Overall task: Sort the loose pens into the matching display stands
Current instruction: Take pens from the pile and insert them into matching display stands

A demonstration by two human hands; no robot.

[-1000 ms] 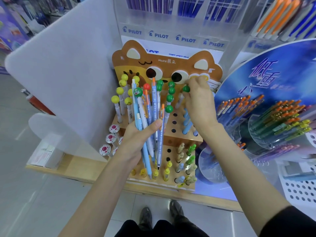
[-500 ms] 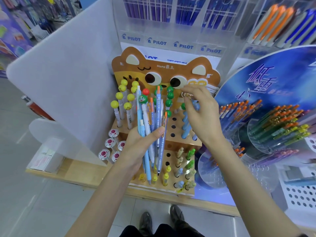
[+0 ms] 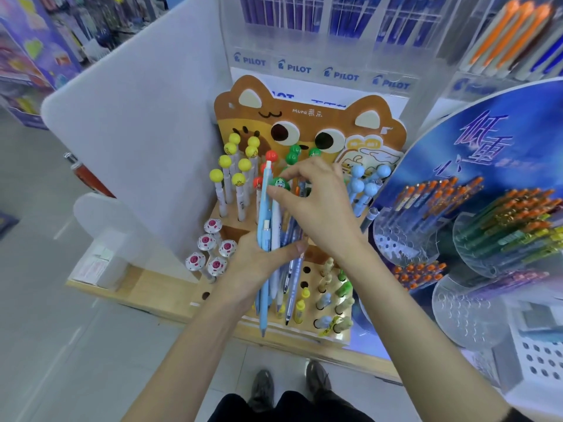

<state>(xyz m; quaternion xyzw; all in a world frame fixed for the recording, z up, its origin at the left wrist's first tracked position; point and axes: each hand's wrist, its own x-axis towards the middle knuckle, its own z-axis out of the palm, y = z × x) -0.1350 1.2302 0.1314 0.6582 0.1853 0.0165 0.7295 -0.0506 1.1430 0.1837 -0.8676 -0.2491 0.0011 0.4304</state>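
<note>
My left hand (image 3: 259, 263) grips a bundle of loose pens (image 3: 275, 236), their tips pointing down over the lower tier of the brown cat-faced wooden stand (image 3: 307, 117). One pen in the bundle is white with a green ball top (image 3: 279, 183). My right hand (image 3: 316, 205) reaches across the bundle, and its thumb and fingers pinch that green-topped pen just under the ball. The stand's upper tier holds yellow-topped pens (image 3: 234, 166), red and green ones, and blue-topped pens (image 3: 365, 184) on its right side.
A round acrylic stand (image 3: 487, 226) of orange and green pens sits at the right under a blue sign. Clear Pilot racks (image 3: 320, 71) rise behind. A white panel (image 3: 137, 123) stands left. Mushroom-capped pens (image 3: 210, 248) crowd the stand's left. My shoes (image 3: 289, 388) are on the floor below.
My right hand left the blue-topped pens on the stand's right side and came left to the bundle, where it now pinches the green-topped pen. The left hand stayed put.
</note>
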